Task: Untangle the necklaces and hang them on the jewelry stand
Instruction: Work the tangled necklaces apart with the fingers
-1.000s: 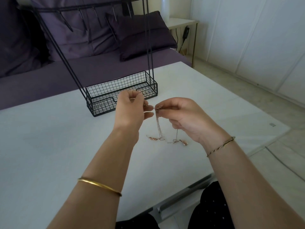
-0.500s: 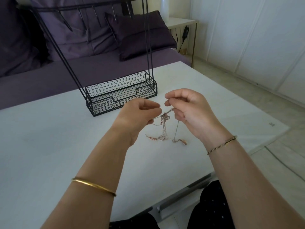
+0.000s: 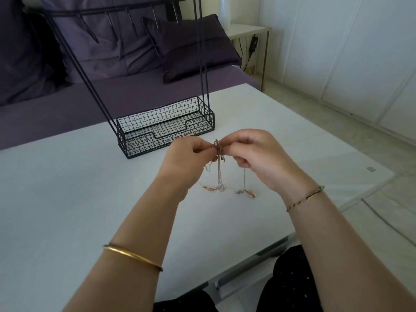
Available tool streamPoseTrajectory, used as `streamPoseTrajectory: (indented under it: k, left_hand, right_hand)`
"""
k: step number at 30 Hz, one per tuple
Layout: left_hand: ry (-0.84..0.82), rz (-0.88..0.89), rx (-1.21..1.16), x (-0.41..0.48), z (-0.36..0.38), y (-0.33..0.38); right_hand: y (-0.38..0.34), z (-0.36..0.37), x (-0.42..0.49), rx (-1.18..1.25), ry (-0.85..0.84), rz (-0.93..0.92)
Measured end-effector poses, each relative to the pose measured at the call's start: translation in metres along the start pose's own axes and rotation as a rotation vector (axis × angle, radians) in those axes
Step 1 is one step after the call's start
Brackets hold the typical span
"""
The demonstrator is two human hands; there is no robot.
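A tangled bunch of thin rose-gold and silver necklaces (image 3: 218,174) hangs between my hands above the white table (image 3: 67,199). Its lower ends and a small pendant (image 3: 251,194) lie on the tabletop. My left hand (image 3: 191,158) pinches the knot from the left, and my right hand (image 3: 254,154) pinches it from the right. The knot (image 3: 218,147) sits between the fingertips of both hands. Behind them stands the black wire jewelry stand (image 3: 166,129), with a mesh basket base and a top bar of hooks (image 3: 126,16). Nothing hangs on the hooks.
A purple sofa with cushions (image 3: 189,46) runs behind the table. A small side table (image 3: 247,32) with a cable stands at the back right. The table's right edge drops to a tiled floor (image 3: 337,122). My dark-clothed knees (image 3: 290,282) are below the near edge.
My hands have come back together and risen slightly, closing on the knot. Half a second ago they were a little apart, with my left hand lower.
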State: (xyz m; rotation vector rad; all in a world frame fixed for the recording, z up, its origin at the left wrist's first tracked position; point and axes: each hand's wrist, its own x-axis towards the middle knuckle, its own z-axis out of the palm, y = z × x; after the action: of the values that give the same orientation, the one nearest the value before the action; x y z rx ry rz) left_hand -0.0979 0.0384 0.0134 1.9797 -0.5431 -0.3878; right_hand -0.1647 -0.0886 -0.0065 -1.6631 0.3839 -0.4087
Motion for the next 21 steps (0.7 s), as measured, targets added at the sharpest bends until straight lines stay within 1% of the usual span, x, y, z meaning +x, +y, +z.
streamPoseTrajectory:
  k: [5,10,15,21]
  left_hand:
    - [-0.018,-0.025,-0.008,-0.0002,0.0003,0.0006]
    - [-0.002,-0.101,-0.106,0.0013,0.0003,0.003]
    - [-0.073,-0.097,-0.099,-0.0022,0.0002,0.0054]
    - [-0.053,-0.07,-0.07,-0.002,0.0008,0.0039]
  right_hand:
    - [-0.0008,-0.0005,-0.003,-0.09,0.01,-0.077]
    - [0.0027,-0.0005,-0.0008,-0.147,0.029,-0.076]
    - [0.0028,-0.0007,-0.0007,-0.183,0.024,-0.088]
    - [0.0,0.0002,-0.0022,-0.194,0.005,-0.106]
